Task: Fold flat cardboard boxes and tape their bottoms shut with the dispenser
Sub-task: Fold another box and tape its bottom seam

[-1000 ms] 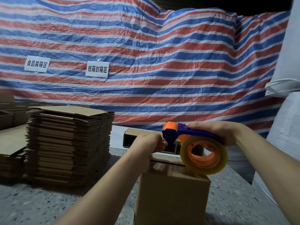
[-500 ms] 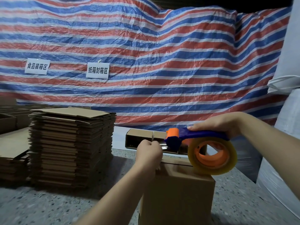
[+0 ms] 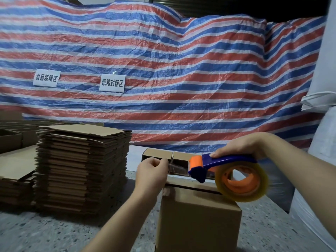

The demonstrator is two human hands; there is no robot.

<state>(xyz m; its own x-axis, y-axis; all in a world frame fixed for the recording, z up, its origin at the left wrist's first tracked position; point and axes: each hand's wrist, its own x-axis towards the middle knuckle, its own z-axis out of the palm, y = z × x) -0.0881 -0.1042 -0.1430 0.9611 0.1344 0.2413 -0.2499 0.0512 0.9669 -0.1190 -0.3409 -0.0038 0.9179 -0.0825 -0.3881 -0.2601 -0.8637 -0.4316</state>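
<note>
Two hands are working over the box (image 3: pixel 199 217), which is standing upright on the floor with its closed flaps facing up. Our right hand (image 3: pixel 241 147) is wrapping its fingers round the handle of the dispenser (image 3: pixel 225 171), holding it just above the box's far top edge, the tape roll hanging at the box's right corner. Our left hand (image 3: pixel 152 172) is curling its fingers at the box's far left corner, pinching the free end of the tape (image 3: pixel 179 168), a clear strip running from that hand to the dispenser's mouth.

Compared with a second ago, the gap between our hands is widening: the left hand is sitting further left of the dispenser, and a visible length of tape is now stretching between them where the fingers were right at the mouth. We are judging that enough tape is now drawn out to stick its end over the box's far side and run the dispenser along the seam.

Left of the box, a stack (image 3: pixel 83 168) of flat boxes is waiting
</note>
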